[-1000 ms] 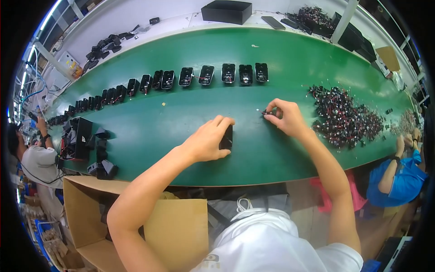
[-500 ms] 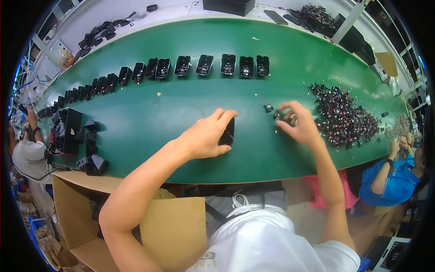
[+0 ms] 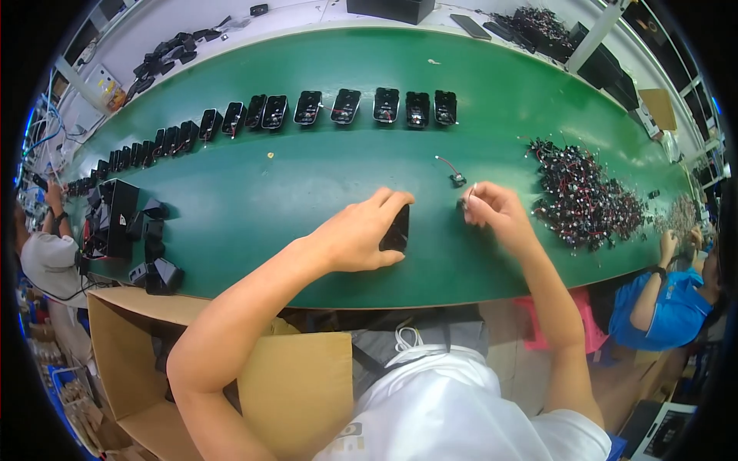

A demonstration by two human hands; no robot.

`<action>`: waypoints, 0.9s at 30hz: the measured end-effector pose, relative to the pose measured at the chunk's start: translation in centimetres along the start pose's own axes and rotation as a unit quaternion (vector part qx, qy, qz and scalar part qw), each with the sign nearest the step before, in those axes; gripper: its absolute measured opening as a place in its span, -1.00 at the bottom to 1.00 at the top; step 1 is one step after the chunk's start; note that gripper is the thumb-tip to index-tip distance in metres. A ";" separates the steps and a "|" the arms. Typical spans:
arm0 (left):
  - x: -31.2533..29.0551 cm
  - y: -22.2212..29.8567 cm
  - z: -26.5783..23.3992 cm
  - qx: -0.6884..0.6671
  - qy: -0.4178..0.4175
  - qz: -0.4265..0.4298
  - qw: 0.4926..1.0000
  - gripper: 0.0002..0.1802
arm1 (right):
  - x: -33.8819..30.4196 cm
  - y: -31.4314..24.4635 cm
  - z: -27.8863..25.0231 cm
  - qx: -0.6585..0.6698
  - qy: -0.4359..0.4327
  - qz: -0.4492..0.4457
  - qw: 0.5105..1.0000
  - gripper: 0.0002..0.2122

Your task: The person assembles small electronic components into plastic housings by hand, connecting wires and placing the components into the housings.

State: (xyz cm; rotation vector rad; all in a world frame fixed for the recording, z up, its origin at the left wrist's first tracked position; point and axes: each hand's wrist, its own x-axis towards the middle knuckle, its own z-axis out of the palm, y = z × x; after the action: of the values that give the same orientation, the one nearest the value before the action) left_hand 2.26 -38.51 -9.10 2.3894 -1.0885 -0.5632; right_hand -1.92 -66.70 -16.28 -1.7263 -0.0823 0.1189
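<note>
My left hand (image 3: 357,234) grips a black plastic housing (image 3: 397,230) on the green table, fingers over its far end and thumb at its near end. To the right, my right hand (image 3: 494,213) pinches a small dark wired part (image 3: 463,206) just above the tabletop; the fingers hide much of it. A similar wired part (image 3: 457,180) with a red lead and white plug lies just beyond that hand. Farther right spreads a heap of such small wired parts (image 3: 576,192).
A curved row of black housings (image 3: 346,107) runs along the far side. On the left stands a black bin (image 3: 121,219) with loose housings (image 3: 157,269) beside it. An open cardboard box (image 3: 292,384) sits below the near edge. Other people work at far left and right (image 3: 661,307).
My right hand has closed on one of the two wired parts and picked it up. My left hand has shifted slightly right with the housing.
</note>
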 end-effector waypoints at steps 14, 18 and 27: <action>0.7 2.0 1.0 -0.087 0.104 0.051 0.989 -0.61 | -2.4 -2.3 6.3 0.207 0.029 -0.010 0.978 -0.90; 0.7 2.2 0.4 -0.068 0.131 0.031 0.989 -0.70 | -3.6 -2.8 6.8 0.201 0.022 -0.056 0.978 -0.84; 0.6 2.7 0.4 -0.099 0.086 0.079 0.988 -0.63 | -4.4 -4.3 6.0 -0.095 0.105 -0.216 0.966 -0.88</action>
State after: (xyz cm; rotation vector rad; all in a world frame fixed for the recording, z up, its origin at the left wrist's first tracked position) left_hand 0.77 -40.61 -8.08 2.1159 -1.0803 -0.3824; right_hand -6.95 -60.64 -12.81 -1.8612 -0.3188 -0.4050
